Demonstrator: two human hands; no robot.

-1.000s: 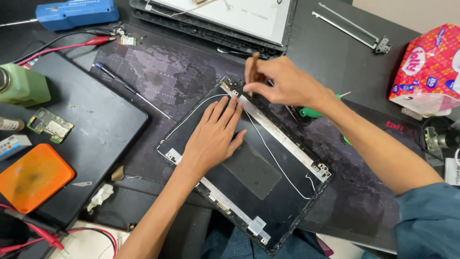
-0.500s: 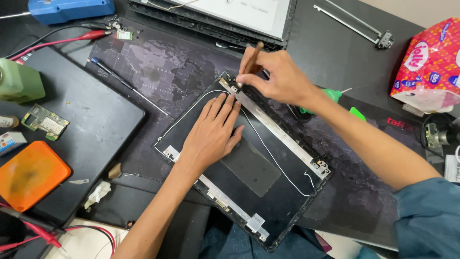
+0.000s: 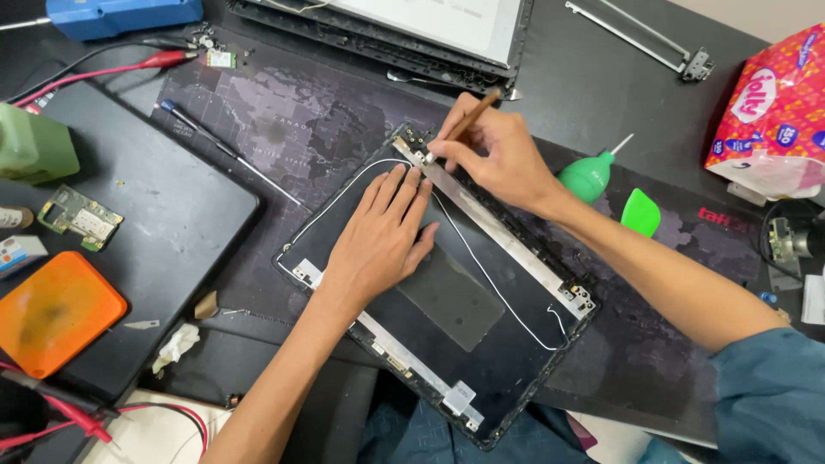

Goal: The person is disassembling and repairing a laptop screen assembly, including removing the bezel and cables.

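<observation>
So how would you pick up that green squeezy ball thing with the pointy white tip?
Grip the green blower round its fat bulb, coming from above. The bulb is wide and soft, lying on the mat beside the right hand; the thin nozzle looks too slim to hold well.

Bright, even light from overhead; the hands cast only soft, short shadows on the dark worktop (image 3: pixel 601 86). Focus is sharp throughout, with mild wide-angle stretching at the edges.
</observation>
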